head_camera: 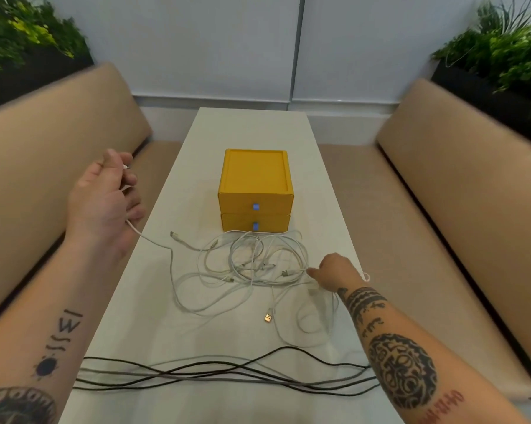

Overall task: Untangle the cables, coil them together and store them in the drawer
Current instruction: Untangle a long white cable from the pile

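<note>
A tangle of white cables (252, 270) lies on the white table (252, 127) in front of a yellow two-drawer box (256, 191); both drawers are closed. My left hand (105, 197), raised off the table's left edge, pinches one white cable (154, 243) near its plug, and that cable runs down from it into the tangle. My right hand (337, 270) rests on the right side of the tangle, fingers curled among white strands. A loose USB plug (268, 318) lies near the front of the tangle. Several black cables (227, 374) lie stretched across the table nearest me.
Tan bench seats (441, 209) flank the table on both sides. Dark planters with green plants (503, 56) stand behind both backrests. A white panelled wall closes the far end.
</note>
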The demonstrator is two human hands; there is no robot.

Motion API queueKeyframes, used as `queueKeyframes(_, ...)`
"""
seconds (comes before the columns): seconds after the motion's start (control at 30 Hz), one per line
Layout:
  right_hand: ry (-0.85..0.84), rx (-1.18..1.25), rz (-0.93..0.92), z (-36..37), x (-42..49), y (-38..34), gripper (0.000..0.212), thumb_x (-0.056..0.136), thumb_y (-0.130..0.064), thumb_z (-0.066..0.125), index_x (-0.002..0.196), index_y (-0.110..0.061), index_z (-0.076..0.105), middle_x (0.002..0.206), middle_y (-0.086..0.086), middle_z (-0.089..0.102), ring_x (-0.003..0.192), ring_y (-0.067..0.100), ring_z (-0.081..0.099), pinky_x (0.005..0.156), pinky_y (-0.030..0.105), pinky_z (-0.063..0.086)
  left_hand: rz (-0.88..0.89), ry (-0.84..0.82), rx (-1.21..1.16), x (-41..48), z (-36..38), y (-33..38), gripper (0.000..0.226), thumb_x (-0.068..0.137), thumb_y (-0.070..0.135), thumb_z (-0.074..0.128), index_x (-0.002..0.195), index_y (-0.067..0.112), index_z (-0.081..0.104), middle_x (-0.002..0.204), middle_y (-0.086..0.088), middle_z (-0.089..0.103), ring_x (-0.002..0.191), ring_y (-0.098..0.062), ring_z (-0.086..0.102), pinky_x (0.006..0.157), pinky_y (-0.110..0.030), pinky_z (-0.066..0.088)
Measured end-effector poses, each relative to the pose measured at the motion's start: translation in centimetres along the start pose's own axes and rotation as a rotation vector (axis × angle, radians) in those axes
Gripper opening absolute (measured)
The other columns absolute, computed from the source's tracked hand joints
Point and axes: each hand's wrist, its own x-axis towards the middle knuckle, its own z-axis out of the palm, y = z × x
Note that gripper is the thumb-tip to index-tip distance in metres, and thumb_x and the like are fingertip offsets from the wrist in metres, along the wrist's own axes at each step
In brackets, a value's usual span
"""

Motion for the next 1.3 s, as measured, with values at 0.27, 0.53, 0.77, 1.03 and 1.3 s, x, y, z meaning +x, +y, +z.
queueKeyframes(0.27,0.095,0.305,0.164,-0.6,1.1,-0.3,0.019,0.084,-0.010,0.056,0.066,-0.002,0.058,0.068,0.009,0.064,0.057,0.020,0.054,0.051,0.025,0.041,0.033,0.004,0.031,0.5,-1.0,0.3,0.015,0.101,0.036,0.052,0.097,0.025,0.062,0.070,0.009,0.051,0.048,-0.008,0.027,0.042,-0.021,0.019)
queueKeyframes(0.53,0.208,1.160,0.214,-7.3,-0.2,-2.7,0.026,0.103,-0.019,0.035,0.100,-0.009,0.059,0.081,0.005,0.064,0.062,0.016,0.053,0.051,0.025,0.035,0.055,0.009,-0.009,0.8,0.1,0.9,0.012,0.101,0.033,0.052,0.102,0.025,0.060,0.075,0.009,0.059,0.047,-0.007,0.030,0.040,-0.019,0.021)
queueKeyframes(0.77,0.199,1.373,-0.171,-10.0,-3.4,-7.4,0.015,0.105,-0.023,0.043,0.111,-0.016,0.055,0.097,0.004,0.074,0.063,0.011,0.057,0.053,0.025,0.039,0.037,-0.074,0.061,-0.6,3.4,1.0,0.015,0.106,0.027,0.043,0.105,0.026,0.058,0.097,0.004,0.073,0.056,-0.010,0.054,0.050,-0.022,0.036)
queueKeyframes(1.03,0.178,1.404,-0.575,-9.3,-10.9,-14.4,0.011,0.105,-0.018,0.045,0.097,-0.018,0.054,0.089,-0.002,0.075,0.066,0.011,0.060,0.051,0.021,0.041,-0.253,-0.174,-0.124,-2.8,8.2,-2.4,0.017,0.104,0.023,0.048,0.112,0.012,0.058,0.103,-0.005,0.074,0.095,-0.026,0.071,0.084,-0.046,0.060)
queueKeyframes(1.3,0.275,0.973,-0.745,-5.4,-12.9,-14.8,0.012,0.100,-0.012,0.053,0.095,-0.022,0.056,0.078,-0.010,0.072,0.068,0.009,0.064,0.065,0.032,0.050,-0.423,-0.141,-0.313,-3.8,9.4,-3.0,0.032,0.104,0.034,0.045,0.125,0.012,0.056,0.110,0.002,0.075,0.095,-0.026,0.074,0.064,-0.043,0.063)
